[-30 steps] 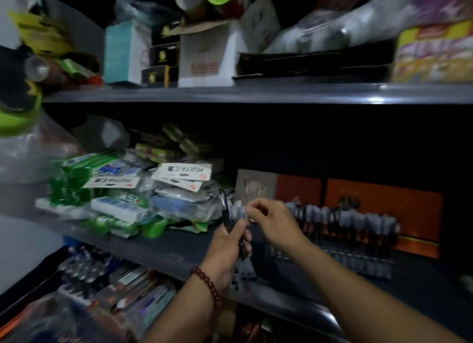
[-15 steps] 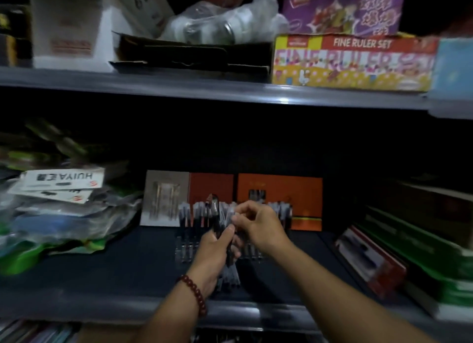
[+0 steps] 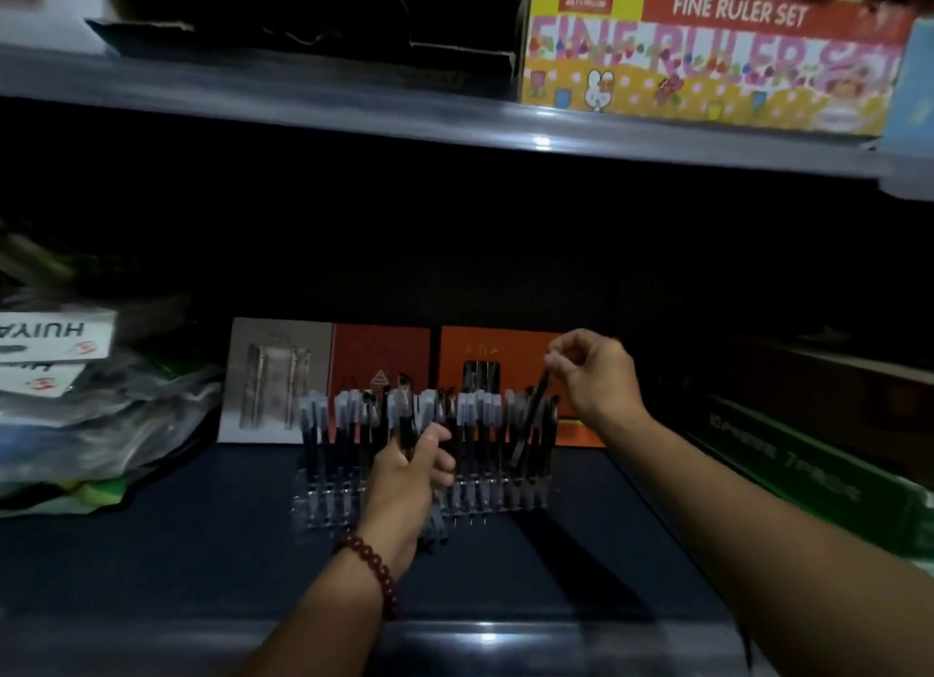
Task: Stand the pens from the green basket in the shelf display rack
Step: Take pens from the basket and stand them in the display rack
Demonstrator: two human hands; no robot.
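From my head view, the display rack (image 3: 323, 504) sits on the dark shelf (image 3: 202, 525) in front of the orange cards, and most of its slots already hold standing pens (image 3: 475, 413), so I judge the job well along but not finished. My left hand (image 3: 409, 474) is curled round a small bundle of pens (image 3: 435, 525), held upright just before the middle of the rack; how many are left in it I cannot tell in this dim light. My right hand (image 3: 596, 378) pinches the top of one dark pen (image 3: 530, 423) between thumb and fingertips. The pen hangs tilted over the right end of the rack, its lower end among the standing ones but, as far as I can see, not yet seated upright. The green basket is out of view, so I cannot say whether more pens wait there. Half a second ago my hands were together at the middle of the rack, my right fingers at the bundle. Now the right has carried one pen off to the right end, while the left stays put. The rack also sits squarer in my view than a second ago.
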